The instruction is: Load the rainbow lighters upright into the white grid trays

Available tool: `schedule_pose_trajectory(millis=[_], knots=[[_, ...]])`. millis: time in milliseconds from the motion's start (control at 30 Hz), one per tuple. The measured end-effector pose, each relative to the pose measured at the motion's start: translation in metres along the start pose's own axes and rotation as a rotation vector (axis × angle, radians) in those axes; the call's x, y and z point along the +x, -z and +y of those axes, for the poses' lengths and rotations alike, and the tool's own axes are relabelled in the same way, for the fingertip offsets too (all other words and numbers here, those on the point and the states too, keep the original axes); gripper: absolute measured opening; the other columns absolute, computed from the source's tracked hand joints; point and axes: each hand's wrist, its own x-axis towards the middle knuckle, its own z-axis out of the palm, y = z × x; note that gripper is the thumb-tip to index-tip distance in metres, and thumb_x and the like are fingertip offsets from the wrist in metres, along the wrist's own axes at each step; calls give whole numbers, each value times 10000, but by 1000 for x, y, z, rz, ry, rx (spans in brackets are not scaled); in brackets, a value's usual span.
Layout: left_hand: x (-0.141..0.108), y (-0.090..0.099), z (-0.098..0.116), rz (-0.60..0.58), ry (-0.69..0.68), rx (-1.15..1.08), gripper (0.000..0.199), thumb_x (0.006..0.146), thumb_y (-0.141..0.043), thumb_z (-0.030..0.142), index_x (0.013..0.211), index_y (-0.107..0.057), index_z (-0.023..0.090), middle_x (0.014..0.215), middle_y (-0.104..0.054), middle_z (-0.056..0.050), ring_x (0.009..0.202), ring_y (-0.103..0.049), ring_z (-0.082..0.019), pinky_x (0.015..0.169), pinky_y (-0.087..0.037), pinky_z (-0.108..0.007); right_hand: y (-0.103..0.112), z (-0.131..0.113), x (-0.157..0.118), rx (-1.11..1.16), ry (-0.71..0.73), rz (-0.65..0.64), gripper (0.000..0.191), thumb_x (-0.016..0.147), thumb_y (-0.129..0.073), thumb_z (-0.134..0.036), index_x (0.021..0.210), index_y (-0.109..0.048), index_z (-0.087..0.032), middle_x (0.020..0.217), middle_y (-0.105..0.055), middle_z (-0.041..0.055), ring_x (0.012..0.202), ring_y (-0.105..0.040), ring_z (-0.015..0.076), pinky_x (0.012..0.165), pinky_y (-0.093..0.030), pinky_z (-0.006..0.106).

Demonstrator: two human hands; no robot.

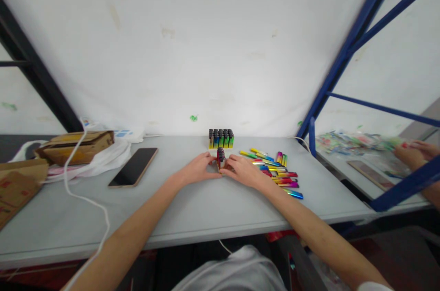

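Note:
A short row of lighters (pixel 220 158) with dark tops stands upright on the grey table, between my two hands. My left hand (pixel 200 168) holds the row from the left, fingers and thumb curved against it. From the right, my right hand (pixel 239 169) grips the same row with fingers and thumb. Behind them, near the wall, stands an upright block of lighters (pixel 221 139) with black tops and green, yellow and blue bodies. To the right of my right hand, several loose shiny lighters (pixel 282 174) in many colours lie scattered.
A dark phone (pixel 134 167) lies to the left. Beyond it are a cardboard box (pixel 80 146), a plastic bag (pixel 103 165) and a white cable (pixel 87 199). A blue metal frame (pixel 338 62) stands at right; past it, another person's hands (pixel 414 153) are over plastic packets.

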Motion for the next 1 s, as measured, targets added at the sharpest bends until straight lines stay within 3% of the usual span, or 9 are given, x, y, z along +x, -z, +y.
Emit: schedule_pose_trajectory(millis=[100, 200, 300, 400, 500, 633, 767, 900, 1000], knots=[[0, -1, -1, 5, -2, -19, 585, 788, -717, 658, 1140, -719, 190, 992, -673, -87, 925, -629, -282, 850, -512, -373, 7, 7, 0, 62, -32, 16, 393, 1038, -501, -511, 965, -686, -171, 903, -679, 64, 840, -615, 188, 775, -436, 289], [1, -4, 0, 22, 19, -20, 648, 762, -739, 652, 1182, -705, 161, 1024, -683, -106, 952, -637, -298, 870, -516, -387, 16, 31, -3, 47, -155, 116, 443, 1093, -367, -439, 908, -672, -175, 838, -678, 55, 786, -600, 182, 770, -425, 292], [3, -10, 5, 51, 69, 44, 690, 719, -753, 693, 1136, -708, 145, 1024, -688, -126, 972, -641, -327, 883, -514, -407, 20, 63, -8, -61, -273, 199, 325, 1064, -461, -380, 1002, -695, -163, 950, -710, 95, 913, -627, 218, 867, -437, 315], [5, -12, 12, 65, 123, 114, 676, 715, -738, 721, 1072, -706, 148, 1020, -686, -138, 974, -645, -337, 878, -512, -409, 17, 90, -12, -160, -328, 105, 263, 1011, -573, -346, 1097, -727, -151, 1104, -724, 148, 1036, -642, 254, 934, -435, 327], [6, -11, 14, 57, 131, 113, 666, 729, -729, 712, 1077, -700, 145, 1026, -683, -139, 980, -642, -331, 875, -513, -401, 11, 105, -12, -152, -347, -34, 225, 984, -614, -329, 1046, -765, -175, 1072, -754, 124, 992, -673, 246, 892, -445, 303], [5, -5, 8, 12, 105, 28, 660, 731, -743, 671, 1109, -704, 131, 1014, -679, -127, 951, -637, -312, 857, -521, -392, 7, 110, -9, -116, -369, -24, 194, 946, -662, -316, 1033, -763, -175, 1024, -756, 105, 931, -677, 232, 847, -457, 301], [2, 2, 1, -25, 64, -60, 628, 705, -781, 640, 1093, -720, 149, 1027, -682, -104, 911, -634, -282, 841, -527, -373, 7, 107, -7, -18, -332, 179, 250, 973, -602, -297, 1121, -744, -153, 1061, -719, 127, 956, -658, 228, 897, -469, 328], [0, 7, 0, -43, 16, -107, 527, 704, -794, 604, 1013, -737, 180, 992, -694, -66, 864, -633, -253, 811, -529, -345, 8, 96, -3, 259, -375, 353, 329, 958, -602, -433, 1103, -769, -191, 1032, -731, 105, 793, -644, 209, 829, -488, 359], [0, 8, 0, -47, 4, -113, 510, 710, -789, 597, 1006, -734, 186, 976, -692, -58, 868, -632, -250, 810, -526, -339, 6, 84, 1, 564, -422, 404, 347, 842, -719, -467, 1055, -771, -199, 965, -738, 69, 742, -606, 190, 743, -471, 336]])
